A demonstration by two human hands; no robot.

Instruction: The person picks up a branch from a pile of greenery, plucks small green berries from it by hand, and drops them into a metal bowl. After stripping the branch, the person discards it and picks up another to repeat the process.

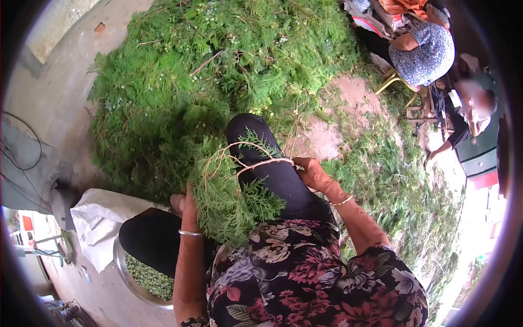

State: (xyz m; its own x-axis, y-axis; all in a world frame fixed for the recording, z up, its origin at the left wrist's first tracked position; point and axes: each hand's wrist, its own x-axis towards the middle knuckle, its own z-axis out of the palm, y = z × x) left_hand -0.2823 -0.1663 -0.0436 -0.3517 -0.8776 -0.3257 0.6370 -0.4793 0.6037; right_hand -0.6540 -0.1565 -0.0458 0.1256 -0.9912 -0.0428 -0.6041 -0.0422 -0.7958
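Note:
A leafy green branch (229, 191) with a bare curved brown stem lies over my lap, above the dark trousers. My right hand (311, 172) is closed on the stem's cut end, beside my right knee. At the branch's left side is my left hand (185, 203), largely hidden by the foliage, so its fingers cannot be made out. Beyond my knees spreads a big heap of green branches (218, 60). Down at the left, partly behind my leg, a round metal basin (121, 261) holds small green berries or cones (150, 278).
A white sack (101, 218) lies beside the basin. Cables (32, 158) hang at the far left. At the upper right a person in a patterned shirt (422, 54) sits on a yellow-legged stool (388, 82), with another person (473, 111) nearby. Loose sprigs (381, 180) litter the ground at right.

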